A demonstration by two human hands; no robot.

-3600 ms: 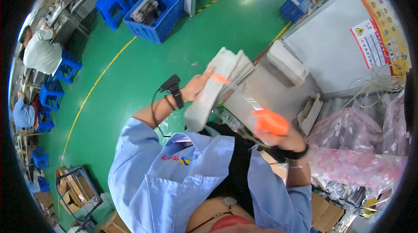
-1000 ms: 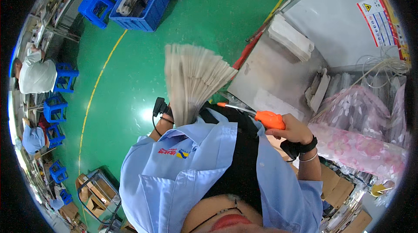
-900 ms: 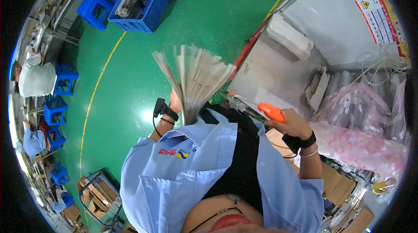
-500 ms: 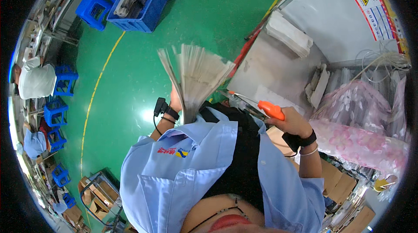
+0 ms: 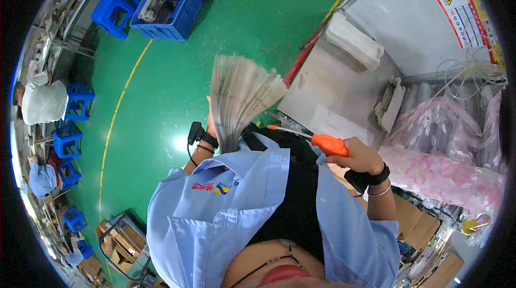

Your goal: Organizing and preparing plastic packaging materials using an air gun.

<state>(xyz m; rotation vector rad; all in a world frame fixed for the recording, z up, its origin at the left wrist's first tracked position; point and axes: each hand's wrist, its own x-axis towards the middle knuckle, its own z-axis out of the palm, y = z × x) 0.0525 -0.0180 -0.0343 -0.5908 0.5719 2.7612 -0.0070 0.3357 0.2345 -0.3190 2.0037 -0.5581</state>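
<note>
A fanned stack of thin greyish-white sheets (image 5: pixel 244 91) rises in front of my chest. My left hand (image 5: pixel 210 121) is at its left side, with fingers partly hidden behind it; the stack's lower end is hidden at my jacket. To the right, my right hand (image 5: pixel 361 155) is closed round the orange handle of a hand tool (image 5: pixel 330 145). Its thin shaft points left toward the stack and ends in a small orange tip, apart from the sheets.
A metal worktable (image 5: pixel 336 83) stands at the right, bearing a pile of white sheets (image 5: pixel 355 40). Beside it hangs pink floral plastic film (image 5: pixel 430 169). A blue crate (image 5: pixel 185 11) and blue stools (image 5: pixel 112 16) are on the green floor at far left. Other people (image 5: pixel 45 100) sit along the left benches.
A clump of sheets that stood apart on the left has come together with the rest into one fan. The tool in my right hand has shifted slightly left and down.
</note>
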